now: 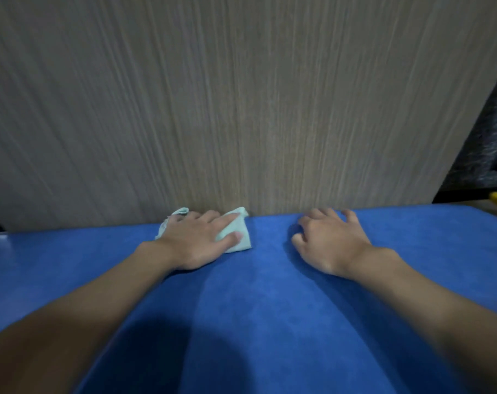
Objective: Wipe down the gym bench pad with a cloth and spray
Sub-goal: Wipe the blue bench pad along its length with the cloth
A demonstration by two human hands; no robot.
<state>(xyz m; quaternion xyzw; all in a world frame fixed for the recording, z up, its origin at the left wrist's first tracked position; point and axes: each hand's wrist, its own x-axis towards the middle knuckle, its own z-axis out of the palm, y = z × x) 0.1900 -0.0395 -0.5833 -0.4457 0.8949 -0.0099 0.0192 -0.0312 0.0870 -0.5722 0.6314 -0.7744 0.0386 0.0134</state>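
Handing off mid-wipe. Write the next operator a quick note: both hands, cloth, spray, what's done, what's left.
Left hand: flat on the cloth, pressing it on the blue pad at the far edge, by the wood-grain panel.
Right hand: rests on the pad, holding nothing.
Spray: not in view.
Done: cloth is on the pad; wiped area cannot be told.
Left: likely the rest of the pad toward you.
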